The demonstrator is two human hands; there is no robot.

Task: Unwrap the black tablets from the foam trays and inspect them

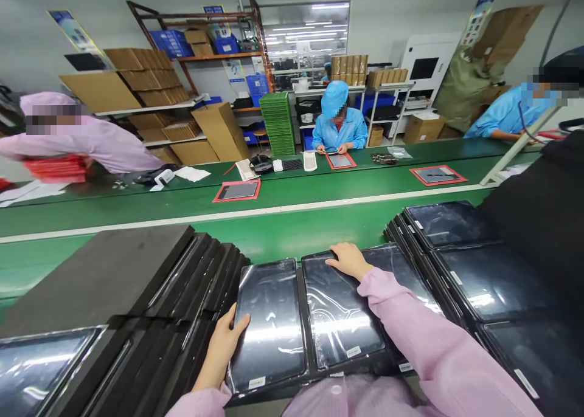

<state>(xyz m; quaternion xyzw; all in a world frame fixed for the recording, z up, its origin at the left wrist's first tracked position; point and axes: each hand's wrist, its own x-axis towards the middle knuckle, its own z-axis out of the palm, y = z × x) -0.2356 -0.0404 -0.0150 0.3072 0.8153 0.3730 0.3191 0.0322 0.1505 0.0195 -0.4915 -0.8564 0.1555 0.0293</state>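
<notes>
The left hand [223, 341] gripped the left tablet [267, 323] by its near left edge, thumb laid over the film-wrapped face and fingers tucked beneath, a hold that seemed meant to steady or lift it without pressing the screen. The right hand [349, 260] lay loose and flat on the far end of the right tablet [340, 310], fingers reaching toward its top corner and not closed around anything, as though keeping it in place. Both tablets lay face up, side by side and nearly touching, on dark trays at the near edge of the green surface [283, 228]. Their long axes ran away from the person toward the belt, with the small white labels at the near ends. Overlapping black trays [137, 283] fanned out to the left, and more wrapped tablets [483, 271] lay shingled to the right, probably so that each could be reached in turn. Across the belt, a red-framed tablet [237, 191] lay flat, well apart from the hands
</notes>
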